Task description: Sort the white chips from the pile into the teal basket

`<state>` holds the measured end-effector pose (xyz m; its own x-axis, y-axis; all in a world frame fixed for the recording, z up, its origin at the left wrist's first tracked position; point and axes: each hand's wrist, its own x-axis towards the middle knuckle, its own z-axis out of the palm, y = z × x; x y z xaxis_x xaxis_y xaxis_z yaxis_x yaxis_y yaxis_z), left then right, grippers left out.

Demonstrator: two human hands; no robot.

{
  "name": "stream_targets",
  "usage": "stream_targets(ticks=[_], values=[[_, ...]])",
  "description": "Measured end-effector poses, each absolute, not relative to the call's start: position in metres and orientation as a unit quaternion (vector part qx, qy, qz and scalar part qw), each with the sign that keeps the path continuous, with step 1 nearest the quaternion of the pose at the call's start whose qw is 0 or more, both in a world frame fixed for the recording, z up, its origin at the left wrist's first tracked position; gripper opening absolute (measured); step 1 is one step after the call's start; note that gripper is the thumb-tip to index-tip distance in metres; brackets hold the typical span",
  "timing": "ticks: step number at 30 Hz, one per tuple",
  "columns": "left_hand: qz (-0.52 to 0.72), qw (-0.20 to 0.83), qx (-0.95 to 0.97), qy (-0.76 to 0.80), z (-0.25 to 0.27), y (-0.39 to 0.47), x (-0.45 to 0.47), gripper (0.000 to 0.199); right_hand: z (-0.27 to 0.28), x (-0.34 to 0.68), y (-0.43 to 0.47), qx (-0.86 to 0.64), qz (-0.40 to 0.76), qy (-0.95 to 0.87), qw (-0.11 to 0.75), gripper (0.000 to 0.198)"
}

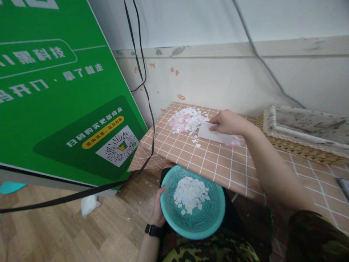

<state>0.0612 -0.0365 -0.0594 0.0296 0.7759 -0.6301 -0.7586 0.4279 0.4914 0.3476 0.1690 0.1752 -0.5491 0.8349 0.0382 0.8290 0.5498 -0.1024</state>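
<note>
White card [215, 135], right of centre in frame: pinched at upper edge by right hand [228, 122]; likely light, flexible; grasp along long edge. Teal basket [196, 233], lower centre: gripped at left rim by left hand [158, 210]; probably light, semi-rigid.

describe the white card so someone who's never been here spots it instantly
Start at the table covered with a light-brown cloth with white grid lines. On it, between the pile of small paper pieces and the wicker basket, the right hand holds the white card. It is one plain rectangle, far larger than any of those pieces.
</note>
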Motion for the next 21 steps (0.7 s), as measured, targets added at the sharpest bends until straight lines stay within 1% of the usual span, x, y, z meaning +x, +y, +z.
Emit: stream_targets(ticks=[7, 12, 15, 21], values=[[0.542, 0.711, 0.008, 0.449, -0.057, -0.036, 0.061, 0.019, 0.165, 0.335, 0.169, -0.476, 0.003, -0.878, 0.049, 0.019], [0.534, 0.718, 0.008, 0.447, -0.058, -0.036, 0.061, 0.023, 0.172, 0.337, 0.164, -0.448, 0.053, -0.892, 0.025, 0.019], [0.532, 0.722, 0.004, 0.443, -0.059, -0.036, 0.061, 0.023, 0.175, 0.337, 0.162, -0.445, 0.067, -0.892, 0.032, 0.019], [0.53, 0.722, 0.009, 0.445, -0.061, -0.037, 0.06, 0.028, 0.172, 0.334, 0.163, -0.464, 0.02, -0.885, 0.034, 0.018]])
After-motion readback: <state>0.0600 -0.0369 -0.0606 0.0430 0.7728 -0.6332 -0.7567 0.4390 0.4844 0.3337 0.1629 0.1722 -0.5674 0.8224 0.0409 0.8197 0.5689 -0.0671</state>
